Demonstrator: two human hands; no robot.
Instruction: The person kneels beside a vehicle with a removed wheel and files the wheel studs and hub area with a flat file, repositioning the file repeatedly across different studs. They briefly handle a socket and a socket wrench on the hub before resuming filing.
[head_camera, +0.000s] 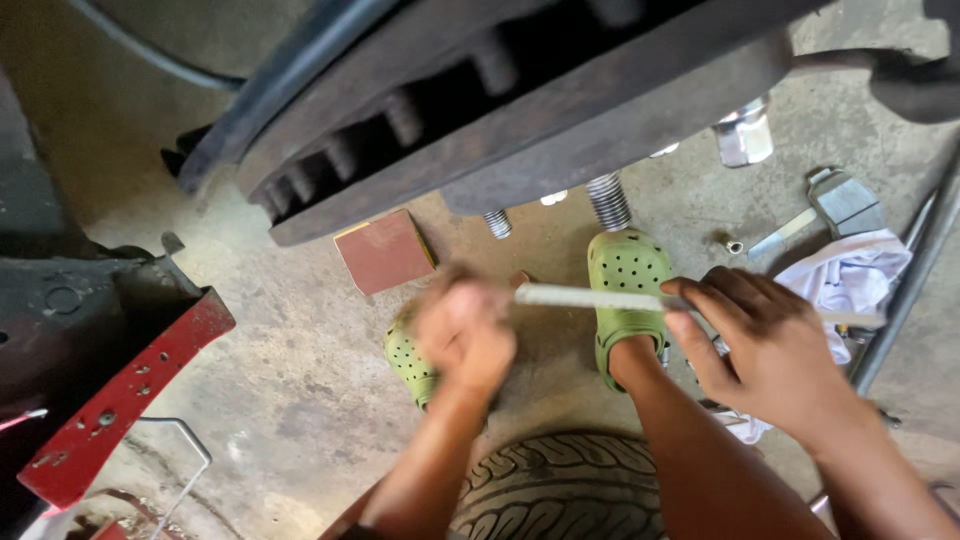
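My right hand (765, 345) grips a long pale metal rod (600, 297) held level in front of me. My left hand (465, 330) is closed near the rod's left end and is blurred by motion; whether it holds something small against the rod cannot be told. Below the hands are my feet in green perforated clogs (628, 290). A rusty vented brake disc (480, 110) with wheel studs (608, 200) hangs just above and beyond the hands.
A folded reddish sheet of sandpaper (385, 250) lies on the concrete floor. A white rag (850, 280), a metal tool (830, 205) and a long bar (905, 290) lie at right. A red jack part (120, 400) is at left, a tyre (560, 490) below.
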